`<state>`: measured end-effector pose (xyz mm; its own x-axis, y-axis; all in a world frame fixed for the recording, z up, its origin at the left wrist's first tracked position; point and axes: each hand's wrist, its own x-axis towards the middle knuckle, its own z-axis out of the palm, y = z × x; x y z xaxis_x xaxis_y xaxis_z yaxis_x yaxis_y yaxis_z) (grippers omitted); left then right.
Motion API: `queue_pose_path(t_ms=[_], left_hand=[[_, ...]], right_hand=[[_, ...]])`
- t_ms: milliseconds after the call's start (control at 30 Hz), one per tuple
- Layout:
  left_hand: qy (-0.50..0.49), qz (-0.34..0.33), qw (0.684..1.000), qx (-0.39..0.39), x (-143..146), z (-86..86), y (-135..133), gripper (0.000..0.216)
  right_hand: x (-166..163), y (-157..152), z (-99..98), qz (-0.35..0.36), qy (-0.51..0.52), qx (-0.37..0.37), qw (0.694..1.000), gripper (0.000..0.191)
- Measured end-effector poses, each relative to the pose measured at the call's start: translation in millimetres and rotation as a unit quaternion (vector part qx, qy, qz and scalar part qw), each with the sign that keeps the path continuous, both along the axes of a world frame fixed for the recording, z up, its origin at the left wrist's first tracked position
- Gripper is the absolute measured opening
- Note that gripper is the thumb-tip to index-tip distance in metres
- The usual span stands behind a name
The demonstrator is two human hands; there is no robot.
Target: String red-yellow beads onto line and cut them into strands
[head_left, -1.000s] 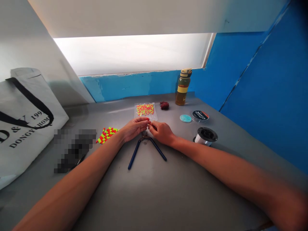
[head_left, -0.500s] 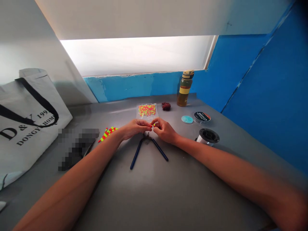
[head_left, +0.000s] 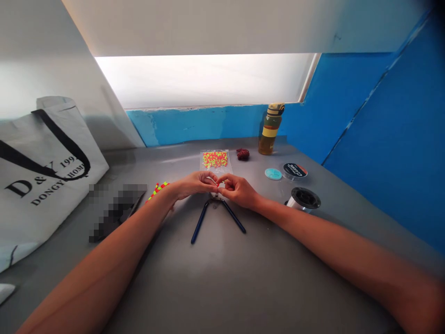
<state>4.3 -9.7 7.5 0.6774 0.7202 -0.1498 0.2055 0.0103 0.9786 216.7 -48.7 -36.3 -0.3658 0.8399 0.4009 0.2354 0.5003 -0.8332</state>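
My left hand (head_left: 196, 183) and my right hand (head_left: 240, 190) meet over the middle of the table, thumbs and fingertips pinched together. Between them shows a tiny red bead (head_left: 218, 184); it looks gripped by the left fingertips. What the right fingertips pinch is too small to make out. Just below the hands lie pliers (head_left: 199, 224) with dark blue handles spread apart, their jaws partly hidden by the fingers. Beside my left wrist, rows of red and yellow beads (head_left: 158, 189) are partly covered by the forearm. A clear bag of red and yellow beads (head_left: 214, 159) lies behind the hands.
Right of the hands are a spool of clear line (head_left: 301, 199), a round black-labelled case (head_left: 295, 170) and a light blue disc (head_left: 273, 174). A dark red bundle (head_left: 243, 154) and a bottle (head_left: 270, 130) stand farther back. A white bag (head_left: 52, 171) stands left.
The view has shifted slightly, so everything sits a little farther right. Both hands stay together; the fingertips have changed position slightly around the small bead.
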Motion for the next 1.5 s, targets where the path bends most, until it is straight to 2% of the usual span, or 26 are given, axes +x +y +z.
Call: queue_pose_path(t_ms=[233,400,700,1500], left_hand=[[-0.002,-0.004,1.000,0.008,-0.7,2.1,-0.8,0.038],[0.001,-0.004,1.000,0.018,2.3,5.7,-2.6,0.038],[0.028,-0.023,0.998,0.042,3.7,5.0,-1.6,0.042],[0.079,-0.071,0.991,0.080,1.5,-1.7,-0.1,0.025]], right_hand=[[0.5,3.5,-1.1,-0.002,0.018,-0.023,1.000,0.034],[1.6,2.6,2.7,-0.008,0.014,-0.029,0.999,0.027],[0.7,3.5,0.8,-0.020,-0.008,-0.030,0.999,0.031],[-1.2,-2.9,6.4,-0.011,-0.059,0.001,0.998,0.015]])
